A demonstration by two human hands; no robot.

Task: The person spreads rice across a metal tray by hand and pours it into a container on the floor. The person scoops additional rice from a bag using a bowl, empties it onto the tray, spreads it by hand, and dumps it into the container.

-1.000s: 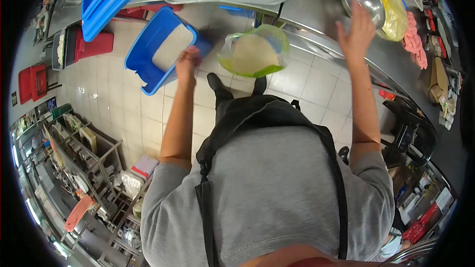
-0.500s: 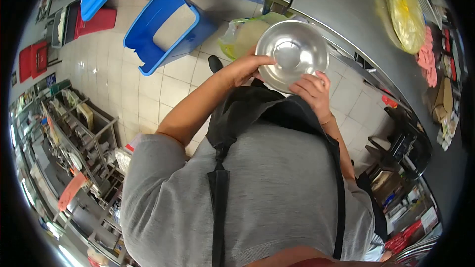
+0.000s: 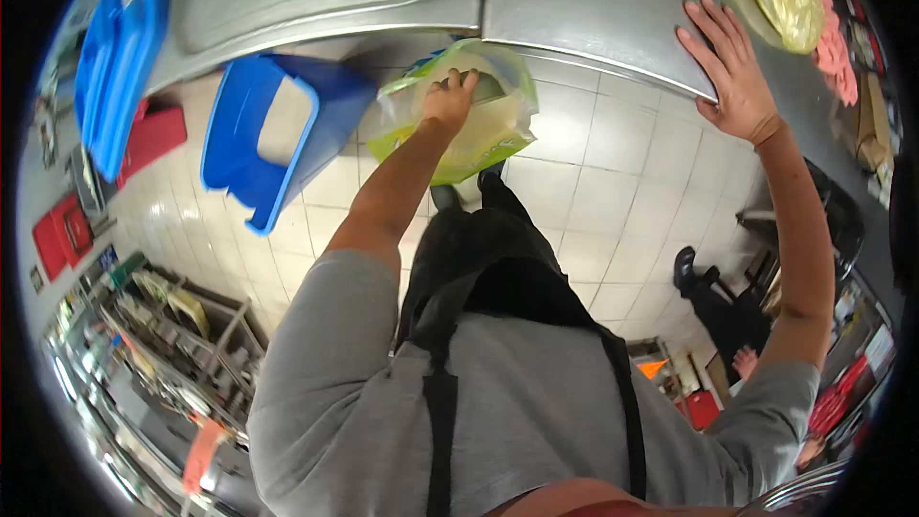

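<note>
One green bag [image 3: 459, 168], one blue bin [image 3: 330, 115]

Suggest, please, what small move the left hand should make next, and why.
I would probably ease the bowl a little further into the pale contents: the left hand seems to grip it inside the open bag, while the right hand rests spread on the steel counter, not holding the bag.

The person wears a grey short-sleeved shirt [image 3: 536, 393], a black apron [image 3: 517, 295], black straps [image 3: 441, 436] and dark shoes [image 3: 445, 197].
</note>
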